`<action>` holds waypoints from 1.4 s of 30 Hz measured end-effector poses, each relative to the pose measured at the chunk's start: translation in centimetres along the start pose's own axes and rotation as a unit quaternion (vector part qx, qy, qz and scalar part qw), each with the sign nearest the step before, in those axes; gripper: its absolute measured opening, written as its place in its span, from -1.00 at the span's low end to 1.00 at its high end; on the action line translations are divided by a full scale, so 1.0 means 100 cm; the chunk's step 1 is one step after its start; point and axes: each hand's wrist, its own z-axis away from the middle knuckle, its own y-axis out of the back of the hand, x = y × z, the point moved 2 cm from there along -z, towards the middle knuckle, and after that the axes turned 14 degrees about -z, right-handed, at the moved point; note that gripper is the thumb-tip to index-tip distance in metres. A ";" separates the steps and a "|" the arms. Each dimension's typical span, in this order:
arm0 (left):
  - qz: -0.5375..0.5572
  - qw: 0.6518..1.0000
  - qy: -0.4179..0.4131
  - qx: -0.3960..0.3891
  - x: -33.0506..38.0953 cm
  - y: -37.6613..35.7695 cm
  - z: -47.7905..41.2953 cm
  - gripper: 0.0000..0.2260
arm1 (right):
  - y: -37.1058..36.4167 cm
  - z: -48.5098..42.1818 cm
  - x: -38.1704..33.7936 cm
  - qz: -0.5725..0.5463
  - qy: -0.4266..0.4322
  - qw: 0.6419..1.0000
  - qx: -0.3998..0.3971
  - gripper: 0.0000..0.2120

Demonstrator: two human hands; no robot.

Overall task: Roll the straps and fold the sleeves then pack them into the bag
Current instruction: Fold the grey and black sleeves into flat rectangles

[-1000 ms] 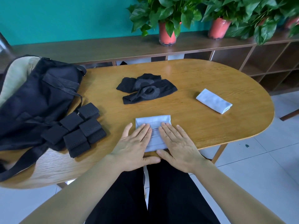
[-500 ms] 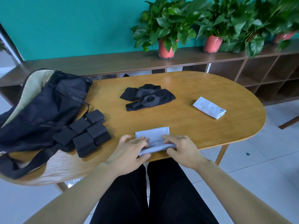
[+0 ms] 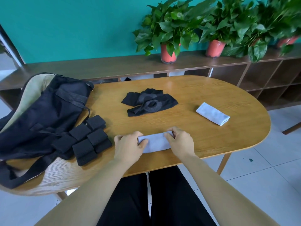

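A pale blue sleeve (image 3: 156, 141) lies folded into a narrow band near the table's front edge. My left hand (image 3: 128, 145) pinches its left end and my right hand (image 3: 180, 141) pinches its right end. A second folded pale blue sleeve (image 3: 213, 115) rests to the right. Two black sleeves (image 3: 149, 101) lie crumpled mid-table. Several rolled black straps (image 3: 86, 140) sit in a cluster at the left, beside the black bag (image 3: 40, 111), which lies open with its beige lining showing.
The oval wooden table (image 3: 203, 95) has bare wood between the objects. Behind it runs a low wooden shelf (image 3: 260, 75) with potted plants (image 3: 168, 38) against a teal wall. The bag's strap (image 3: 26, 174) trails over the table's front left edge.
My hands went from pressing flat on the sleeve to gripping its near edge and folding it away from me into a narrower band. The camera view tilted up slightly.
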 end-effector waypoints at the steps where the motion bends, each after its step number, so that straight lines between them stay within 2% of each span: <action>1: -0.015 1.000 0.005 0.001 0.000 -0.001 0.000 -0.79 | -0.002 -0.001 -0.001 0.016 0.003 1.000 0.004 -0.85; 9: -0.061 0.997 0.042 0.005 -0.004 -0.010 0.003 -0.76 | -0.012 0.003 -0.001 0.151 0.023 0.988 0.031 -0.75; 14: -0.049 0.998 0.042 0.008 -0.006 -0.007 0.003 -0.82 | -0.012 0.003 -0.002 0.132 0.001 0.991 0.034 -0.77; 19: -0.018 0.995 0.058 0.084 -0.004 0.005 0.007 -0.82 | -0.011 0.005 0.001 0.119 0.005 0.992 0.039 -0.80; 22: -0.054 0.988 -0.010 0.143 0.001 0.007 0.008 -0.84 | -0.010 0.006 0.002 0.103 -0.003 0.993 0.050 -0.82; 24: -0.058 0.982 -0.106 0.146 0.006 0.005 0.009 -0.85 | -0.009 0.007 0.003 0.093 -0.010 0.994 0.062 -0.82; 27: -0.103 0.962 -0.243 0.067 0.013 -0.004 0.010 -0.63 | -0.009 0.006 0.002 0.095 -0.016 0.993 0.070 -0.83; 30: -0.133 0.956 -0.262 -0.015 0.012 -0.017 0.011 -0.44 | -0.008 0.003 0.001 0.107 -0.017 0.992 0.062 -0.84; 32: -0.133 0.958 -0.252 -0.037 0.010 -0.022 0.012 -0.40 | -0.007 0.001 0.001 0.123 -0.021 0.991 0.057 -0.85; 34: -0.136 0.958 -0.251 -0.041 0.010 -0.022 0.013 -0.45 | -0.007 0.002 0.001 0.156 0.033 0.982 0.099 -0.85; 36: -0.133 0.959 -0.248 -0.039 0.010 -0.021 0.013 -0.46 | -0.007 0.007 0.000 0.205 0.160 0.953 0.157 -0.89; 37: -0.130 0.959 -0.248 -0.037 0.011 -0.021 0.014 -0.43 | -0.008 0.011 0.000 0.215 0.228 0.937 0.155 -0.89; 39: -0.126 0.960 -0.244 -0.053 0.010 -0.023 0.015 -0.38 | -0.012 0.018 0.004 0.217 0.329 0.916 0.069 -0.81; 40: -0.128 0.960 -0.243 -0.062 0.009 -0.024 0.016 -0.36 | -0.013 0.023 0.008 0.212 0.353 0.911 0.021 -0.75; 42: -0.126 0.959 -0.244 -0.073 0.007 -0.028 0.016 -0.36 | -0.014 0.031 0.020 0.201 0.344 0.917 -0.037 -0.66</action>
